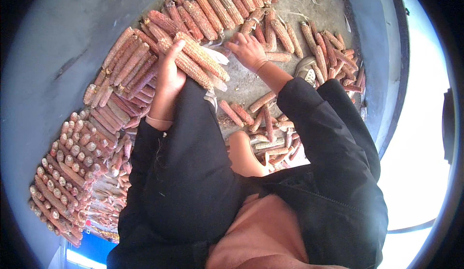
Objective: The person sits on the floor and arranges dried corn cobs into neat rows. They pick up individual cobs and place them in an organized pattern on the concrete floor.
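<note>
My left hand is wrapped around a small bundle of pale, bare corn cobs, its thumb lying across the top. How many cobs sit in the grip is partly hidden by the fingers. White husk or plastic film shows beside and beneath the bundle. My right hand is over the concrete floor with its fingers bent, close to a thin whitish strip. Whether anything is pinched in those fingers is unclear. Just beyond it lies a tied cob bundle.
Stacked reddish cobs line the wall on the left and continue along the far side. Loose cobs are scattered between my legs, and a heap lies by my right shoe. An orange plastic seat-like object is below me.
</note>
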Demonstrator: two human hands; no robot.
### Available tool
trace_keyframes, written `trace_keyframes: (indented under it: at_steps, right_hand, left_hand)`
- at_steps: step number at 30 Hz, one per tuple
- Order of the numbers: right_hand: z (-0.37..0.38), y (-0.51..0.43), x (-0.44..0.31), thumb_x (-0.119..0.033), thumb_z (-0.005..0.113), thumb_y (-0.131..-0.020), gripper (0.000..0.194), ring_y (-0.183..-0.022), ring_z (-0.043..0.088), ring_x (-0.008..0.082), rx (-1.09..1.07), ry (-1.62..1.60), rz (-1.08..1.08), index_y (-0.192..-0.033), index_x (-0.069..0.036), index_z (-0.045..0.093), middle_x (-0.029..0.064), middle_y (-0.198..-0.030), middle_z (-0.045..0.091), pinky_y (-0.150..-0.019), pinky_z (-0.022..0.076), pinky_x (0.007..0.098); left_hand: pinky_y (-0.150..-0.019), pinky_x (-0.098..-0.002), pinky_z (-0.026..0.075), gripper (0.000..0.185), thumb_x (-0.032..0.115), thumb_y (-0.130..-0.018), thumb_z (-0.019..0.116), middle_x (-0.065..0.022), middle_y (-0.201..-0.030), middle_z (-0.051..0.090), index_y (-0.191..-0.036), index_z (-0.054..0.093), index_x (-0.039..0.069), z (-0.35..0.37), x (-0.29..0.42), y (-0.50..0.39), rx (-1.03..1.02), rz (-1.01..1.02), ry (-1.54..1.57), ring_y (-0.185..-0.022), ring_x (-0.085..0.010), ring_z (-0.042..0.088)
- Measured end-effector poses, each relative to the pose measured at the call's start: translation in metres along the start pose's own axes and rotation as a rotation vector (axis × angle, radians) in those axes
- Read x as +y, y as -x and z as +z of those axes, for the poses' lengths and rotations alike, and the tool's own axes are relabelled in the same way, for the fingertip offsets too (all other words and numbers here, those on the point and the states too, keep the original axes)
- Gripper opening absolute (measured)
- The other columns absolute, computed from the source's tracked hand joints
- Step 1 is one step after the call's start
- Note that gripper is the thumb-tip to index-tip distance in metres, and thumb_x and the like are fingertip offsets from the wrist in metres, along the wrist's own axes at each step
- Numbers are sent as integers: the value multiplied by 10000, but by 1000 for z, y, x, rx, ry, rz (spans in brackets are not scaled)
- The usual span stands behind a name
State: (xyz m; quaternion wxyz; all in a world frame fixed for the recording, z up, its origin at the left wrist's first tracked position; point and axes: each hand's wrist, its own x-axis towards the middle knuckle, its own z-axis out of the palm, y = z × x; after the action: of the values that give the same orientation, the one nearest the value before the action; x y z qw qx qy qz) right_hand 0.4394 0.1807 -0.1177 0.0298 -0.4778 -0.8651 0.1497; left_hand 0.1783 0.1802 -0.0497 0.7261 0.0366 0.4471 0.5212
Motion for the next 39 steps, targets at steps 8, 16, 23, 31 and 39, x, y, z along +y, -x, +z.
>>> trace_keyframes:
  at_steps: [8,16,23,31,39]
  right_hand:
    - [-18,19,-13,-283,700,-831,234,-1037,591,275,-252,-107,66,-1019,-148,664,55,-974,640,-896,479,423]
    - [-66,25,26,-196,765,-839,325,-834,643,148,-38,-923,464,-1109,-42,670,57,-976,699,-786,525,301]
    - [-22,-69,-9,-280,783,-830,367,-893,694,270,150,-755,650,-1128,-89,685,121,-981,723,-829,543,361]
    - [-5,-78,-24,-197,700,-849,371,-1050,621,373,272,-426,377,-1215,-142,666,156,-1134,625,-899,528,452]
    - [-22,-46,0,-227,686,-872,254,-1014,640,359,270,-565,564,-1107,-134,710,149,-1066,652,-869,524,456]
  left_hand:
    - [-1055,-421,448,443,189,-929,667,-123,-1218,616,-1304,525,1,-9,-4,3,39,31,-18,-1150,-258,586]
    - [-1035,-415,461,531,106,-883,685,-108,-1219,602,-1365,475,24,-15,-4,3,-13,-22,26,-1134,-248,584]
    - [-971,-401,502,374,101,-886,684,-104,-1140,644,-1229,573,2,-13,-2,8,-67,-89,25,-1048,-244,631]
    - [-1082,-467,436,570,196,-924,639,-184,-1302,577,-1413,430,-9,-33,-16,10,-184,-200,-28,-1218,-312,559]
    - [-1051,-455,468,622,176,-875,660,-153,-1291,568,-1425,418,12,-34,-37,13,-298,-193,-110,-1196,-286,570]
